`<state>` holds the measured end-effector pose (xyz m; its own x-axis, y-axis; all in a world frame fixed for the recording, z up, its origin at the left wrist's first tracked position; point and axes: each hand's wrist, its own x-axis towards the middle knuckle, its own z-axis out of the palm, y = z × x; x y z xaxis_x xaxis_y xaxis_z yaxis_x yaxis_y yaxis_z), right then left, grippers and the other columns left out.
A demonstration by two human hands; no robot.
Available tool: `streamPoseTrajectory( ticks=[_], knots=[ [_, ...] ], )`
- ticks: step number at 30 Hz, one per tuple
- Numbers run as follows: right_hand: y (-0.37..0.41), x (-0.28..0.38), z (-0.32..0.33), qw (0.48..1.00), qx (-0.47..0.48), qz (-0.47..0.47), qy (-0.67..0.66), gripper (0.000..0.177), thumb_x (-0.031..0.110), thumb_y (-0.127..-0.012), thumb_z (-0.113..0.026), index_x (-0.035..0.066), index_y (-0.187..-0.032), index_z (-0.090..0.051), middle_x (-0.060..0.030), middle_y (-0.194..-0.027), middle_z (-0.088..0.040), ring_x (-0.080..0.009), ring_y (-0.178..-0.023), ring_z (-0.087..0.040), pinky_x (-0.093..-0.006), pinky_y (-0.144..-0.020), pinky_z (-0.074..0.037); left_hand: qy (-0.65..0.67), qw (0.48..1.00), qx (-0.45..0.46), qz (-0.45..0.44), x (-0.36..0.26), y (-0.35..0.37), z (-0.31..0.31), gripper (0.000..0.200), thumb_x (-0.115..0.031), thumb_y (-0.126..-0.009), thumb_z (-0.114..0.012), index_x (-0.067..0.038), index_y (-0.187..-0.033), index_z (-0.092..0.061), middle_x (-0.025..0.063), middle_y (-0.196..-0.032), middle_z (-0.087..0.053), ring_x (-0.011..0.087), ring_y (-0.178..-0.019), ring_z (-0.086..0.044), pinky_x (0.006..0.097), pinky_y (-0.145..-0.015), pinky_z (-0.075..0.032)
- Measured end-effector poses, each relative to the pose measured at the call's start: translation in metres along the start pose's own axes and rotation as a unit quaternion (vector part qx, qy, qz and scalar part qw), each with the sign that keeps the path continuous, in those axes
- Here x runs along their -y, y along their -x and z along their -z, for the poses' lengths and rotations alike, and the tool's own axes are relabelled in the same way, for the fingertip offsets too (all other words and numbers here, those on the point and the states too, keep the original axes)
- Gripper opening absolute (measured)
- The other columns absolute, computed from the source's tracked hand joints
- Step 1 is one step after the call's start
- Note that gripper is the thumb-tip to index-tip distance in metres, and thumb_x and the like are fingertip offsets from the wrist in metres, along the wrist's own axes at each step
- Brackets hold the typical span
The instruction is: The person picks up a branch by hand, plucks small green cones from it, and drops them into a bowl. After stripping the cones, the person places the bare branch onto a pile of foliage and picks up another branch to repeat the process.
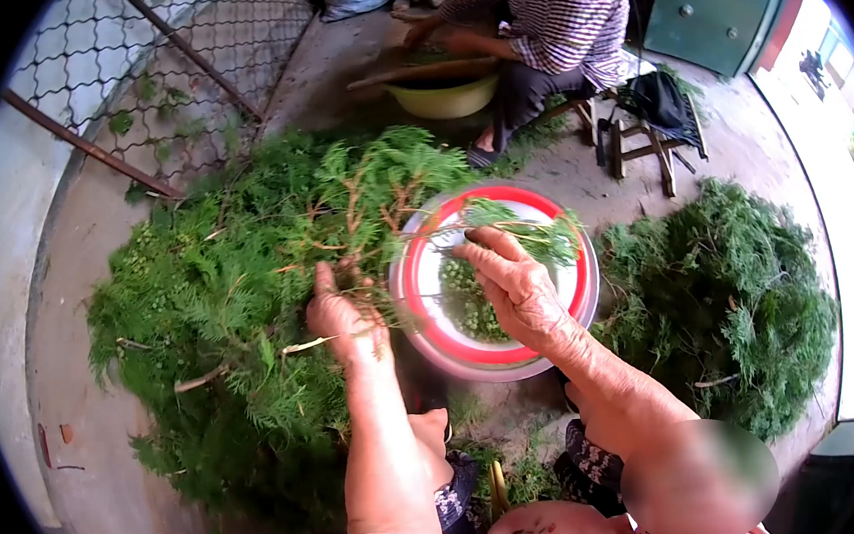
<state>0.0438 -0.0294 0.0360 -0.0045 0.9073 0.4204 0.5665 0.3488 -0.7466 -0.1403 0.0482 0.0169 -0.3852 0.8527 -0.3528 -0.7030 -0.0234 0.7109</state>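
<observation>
My left hand (348,318) is closed around the stem of a leafy evergreen branch (367,206), whose brown twigs fan out above my fingers. Over a red-and-white basin (433,342), my right hand (522,295) pinches with thumb and fingers at a thin green sprig (535,233) that stretches across the rim. Small green cones or seed pods (472,304) lie in the bottom of the basin, partly covered by my right hand.
A big heap of cut branches (223,353) lies on the left, a second pile (727,314) on the right. Farther back, a person in a checked shirt (568,15) sits by a yellow-green basin (444,99). A small stool (648,149) and wire mesh panel (200,64) stand nearby.
</observation>
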Motion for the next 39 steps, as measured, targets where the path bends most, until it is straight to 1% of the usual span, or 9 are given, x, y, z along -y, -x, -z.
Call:
streamPoseTrajectory(
  ticks=[2, 5, 11, 19, 27, 32, 33, 35, 39],
  knots=[
    [0.003, -0.003, -0.005, 0.996, 0.084, -0.005, -0.011, 0.025, -0.005, -0.082, -0.049, 0.002, -0.104, -0.058, -0.0176, -0.112, -0.053, -0.0368, -0.099, -0.056, -0.0359, -0.082, -0.047, -0.005, 1.0, -0.002, -0.012, 0.001, 0.002, -0.002, 0.019, -0.019, -0.089, -0.056, -0.001, -0.09, -0.054, 0.0075, -0.071, -0.062, 0.0145, -0.053, -0.057, 0.0257, -0.044, -0.045],
    [0.009, -0.011, -0.013, 0.985, 0.168, -0.045, 0.0, 0.026, -0.008, -0.078, -0.048, 0.001, -0.099, -0.059, -0.0179, -0.097, -0.055, -0.0378, -0.088, -0.056, -0.0396, -0.072, -0.047, -0.005, 1.0, -0.02, -0.011, -0.006, 0.011, -0.008, 0.018, -0.018, -0.088, -0.057, 0.0, -0.09, -0.053, 0.0082, -0.07, -0.062, 0.0149, -0.05, -0.056, 0.0264, -0.041, -0.044],
    [0.012, -0.01, -0.018, 0.992, 0.12, -0.03, 0.026, 0.025, -0.01, -0.072, -0.046, 0.0, -0.092, -0.059, -0.0176, -0.083, -0.053, -0.038, -0.078, -0.056, -0.0393, -0.066, -0.046, 0.021, 0.999, -0.032, -0.019, -0.007, 0.008, -0.008, 0.017, -0.014, -0.086, -0.059, 0.002, -0.084, -0.053, 0.0116, -0.071, -0.061, 0.018, -0.049, -0.056, 0.0294, -0.039, -0.046],
    [0.016, -0.021, -0.039, 0.997, 0.068, -0.028, 0.024, 0.019, -0.012, -0.066, -0.047, 0.0, -0.072, -0.059, -0.0135, -0.069, -0.056, -0.0303, -0.065, -0.059, -0.0349, -0.06, -0.047, -0.002, 0.999, -0.022, -0.041, 0.0, 0.007, -0.005, 0.018, -0.011, -0.084, -0.061, 0.003, -0.076, -0.054, 0.0155, -0.07, -0.062, 0.0199, -0.054, -0.059, 0.0306, -0.046, -0.05],
    [0.018, -0.034, -0.032, 0.985, 0.067, -0.102, 0.123, 0.014, -0.001, -0.071, -0.056, 0.007, -0.082, -0.062, -0.0134, -0.086, -0.06, -0.0342, -0.077, -0.061, -0.0405, -0.067, -0.049, -0.037, 0.998, 0.03, -0.052, -0.005, 0.022, -0.014, 0.02, -0.014, -0.085, -0.061, 0.001, -0.074, -0.053, 0.015, -0.068, -0.063, 0.0175, -0.05, -0.058, 0.0283, -0.038, -0.045],
    [0.02, -0.048, -0.029, 0.991, -0.012, -0.038, 0.125, 0.02, 0.0, -0.075, -0.055, 0.006, -0.092, -0.064, -0.0145, -0.102, -0.06, -0.0349, -0.083, -0.061, -0.039, -0.071, -0.05, -0.143, 0.983, 0.072, -0.094, 0.015, 0.009, -0.003, 0.02, -0.017, -0.084, -0.064, 0.0, -0.079, -0.054, 0.0131, -0.072, -0.064, 0.0168, -0.052, -0.057, 0.0284, -0.041, -0.045],
    [0.017, -0.038, -0.027, 0.992, -0.052, -0.06, 0.1, 0.016, 0.002, -0.076, -0.057, 0.004, -0.09, -0.063, -0.0136, -0.099, -0.061, -0.0344, -0.082, -0.06, -0.0378, -0.071, -0.05, -0.208, 0.966, 0.074, -0.131, 0.015, 0.007, -0.003, 0.02, -0.017, -0.084, -0.063, 0.0, -0.078, -0.054, 0.0134, -0.073, -0.064, 0.0151, -0.051, -0.055, 0.0278, -0.043, -0.045],
    [0.01, -0.023, -0.022, 0.99, -0.094, -0.065, 0.085, 0.014, 0.001, -0.075, -0.058, 0.003, -0.089, -0.063, -0.0126, -0.096, -0.061, -0.0328, -0.083, -0.059, -0.0368, -0.073, -0.048, -0.206, 0.971, 0.077, -0.089, 0.014, 0.018, -0.008, 0.021, -0.018, -0.084, -0.064, -0.001, -0.076, -0.055, 0.0109, -0.071, -0.063, 0.0132, -0.051, -0.052, 0.0267, -0.046, -0.043],
    [0.005, -0.015, -0.017, 0.964, -0.069, 0.035, 0.256, 0.042, 0.009, -0.072, -0.066, 0.003, -0.111, -0.055, -0.0148, -0.098, -0.058, -0.031, -0.09, -0.055, -0.0363, -0.078, -0.045, -0.287, 0.953, 0.077, -0.051, 0.015, 0.032, -0.015, 0.023, -0.02, -0.083, -0.066, -0.003, -0.07, -0.055, 0.0035, -0.065, -0.057, 0.0103, -0.052, -0.044, 0.0249, -0.049, -0.038]
  ],
)
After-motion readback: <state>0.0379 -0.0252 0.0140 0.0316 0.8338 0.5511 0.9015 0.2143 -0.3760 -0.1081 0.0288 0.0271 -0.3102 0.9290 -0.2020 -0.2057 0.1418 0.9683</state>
